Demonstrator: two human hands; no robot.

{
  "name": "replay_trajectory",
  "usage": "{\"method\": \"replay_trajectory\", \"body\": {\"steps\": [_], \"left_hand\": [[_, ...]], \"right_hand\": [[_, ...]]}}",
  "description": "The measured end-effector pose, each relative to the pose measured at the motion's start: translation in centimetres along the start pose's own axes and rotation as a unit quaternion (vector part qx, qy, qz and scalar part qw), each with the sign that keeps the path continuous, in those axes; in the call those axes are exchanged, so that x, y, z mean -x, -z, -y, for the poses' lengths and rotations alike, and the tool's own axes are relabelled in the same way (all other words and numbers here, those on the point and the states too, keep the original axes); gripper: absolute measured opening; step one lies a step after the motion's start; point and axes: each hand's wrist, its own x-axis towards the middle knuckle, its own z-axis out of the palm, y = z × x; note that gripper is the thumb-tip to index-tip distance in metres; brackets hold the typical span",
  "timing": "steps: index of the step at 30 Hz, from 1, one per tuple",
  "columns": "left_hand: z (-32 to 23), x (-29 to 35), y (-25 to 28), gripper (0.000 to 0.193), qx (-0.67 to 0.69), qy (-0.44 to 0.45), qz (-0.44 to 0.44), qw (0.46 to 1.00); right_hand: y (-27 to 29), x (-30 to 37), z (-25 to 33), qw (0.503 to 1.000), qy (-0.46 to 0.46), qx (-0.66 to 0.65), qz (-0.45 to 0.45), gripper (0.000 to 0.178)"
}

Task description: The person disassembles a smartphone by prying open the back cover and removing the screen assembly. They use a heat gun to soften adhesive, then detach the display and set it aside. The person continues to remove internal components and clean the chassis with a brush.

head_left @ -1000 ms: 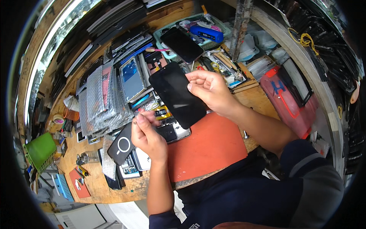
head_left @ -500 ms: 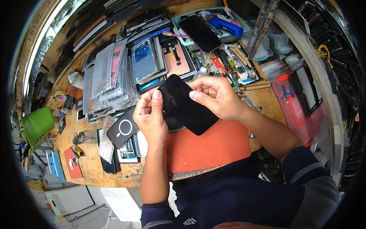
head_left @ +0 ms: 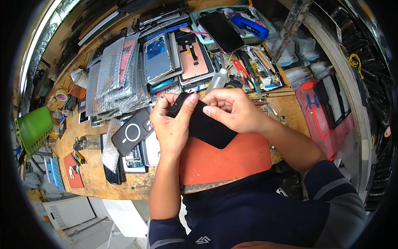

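A black phone (head_left: 213, 132) is held up at a tilt over the orange-red mat (head_left: 228, 159) on the wooden bench. My left hand (head_left: 171, 124) is closed on its upper left part, the thumb lying across the front face. At its upper right edge, my right hand (head_left: 234, 110) pinches it between thumb and curled fingers. The hands cover much of the phone's upper end. Left of my left hand lies a dark phone case (head_left: 132, 133) with a white ring, resting over other phone parts.
Stacks of bubble-wrapped packets (head_left: 112, 87) and phone housings (head_left: 157, 58) fill the back left. A clear bottle (head_left: 217, 81) stands just beyond my right hand. Behind are a tool tray (head_left: 259, 72) and a green basket (head_left: 265, 20). A glass jar (head_left: 89, 142) stands left.
The phone has tilted, and my left thumb has slid further across its face. My hands have come closer together. The camera view has shifted slightly.
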Motion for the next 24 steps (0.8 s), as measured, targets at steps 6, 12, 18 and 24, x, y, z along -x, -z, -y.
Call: {"method": "replay_trajectory", "body": {"steps": [6, 12, 18, 24], "left_hand": [[1.0, -0.1, 0.9, 0.029, 0.078, 0.049, -0.026, 0.995], [0.7, -1.5, 2.3, 0.042, 0.294, 0.142, 0.031, 0.945], [-0.7, -1.1, 1.6, 0.025, 0.322, 0.158, 0.068, 0.931], [0.9, -1.6, 3.3, 0.020, 0.325, 0.193, 0.157, 0.912]], "right_hand": [[-0.2, 0.1, 0.4, 0.999, -0.011, -0.034, 0.022, 0.014], [0.9, -0.4, 1.6, 0.999, -0.010, -0.029, 0.013, 0.014], [1.4, -0.7, 1.5, 0.998, 0.002, -0.051, -0.031, 0.015], [1.8, -0.4, 1.3, 0.999, -0.017, -0.006, 0.050, 0.015]]}}
